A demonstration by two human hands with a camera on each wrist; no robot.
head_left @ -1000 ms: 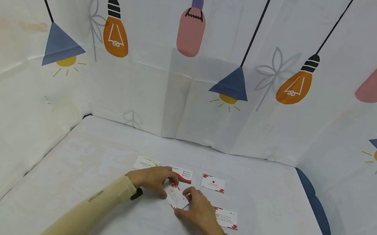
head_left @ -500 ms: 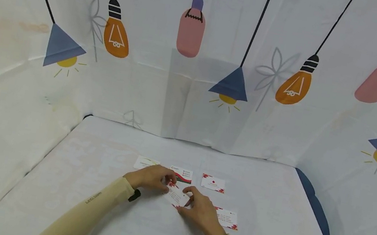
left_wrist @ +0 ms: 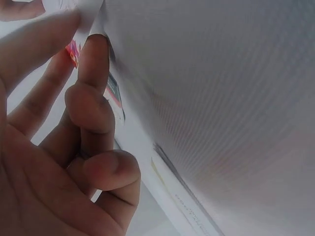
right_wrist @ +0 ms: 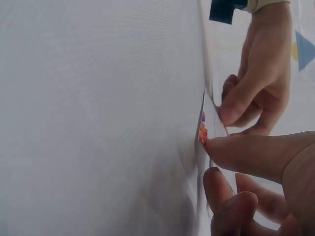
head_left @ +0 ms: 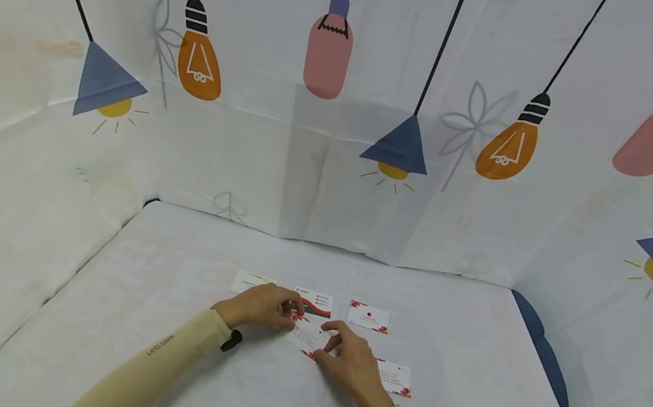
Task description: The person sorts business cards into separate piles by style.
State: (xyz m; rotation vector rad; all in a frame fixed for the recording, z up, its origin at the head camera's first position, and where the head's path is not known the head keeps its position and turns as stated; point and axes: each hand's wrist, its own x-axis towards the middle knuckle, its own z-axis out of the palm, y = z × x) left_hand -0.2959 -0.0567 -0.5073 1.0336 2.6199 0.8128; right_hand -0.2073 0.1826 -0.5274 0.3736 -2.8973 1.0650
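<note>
I see both hands meeting over one small white card [head_left: 304,335] with red flower corners, which lies low on the white-covered bench [head_left: 159,348], tilted out of line with the others. My left hand [head_left: 260,306] pinches its far-left end, fingers curled onto the edge, and my right hand [head_left: 352,366] grips its near-right end between thumb and fingers; the right wrist view shows the thumb tip pressed at the card's red corner. So each hand is closed on the same card, which sits on or just above the cloth; I cannot tell which. As for progress, I judge the layout partly done: a pale card [head_left: 248,282], a red-and-green card [head_left: 315,301] and a red-flowered card [head_left: 369,316] lie in a back row, and another flowered card [head_left: 396,379] lies just beside my right hand. The held card is not yet squared into place.
</note>
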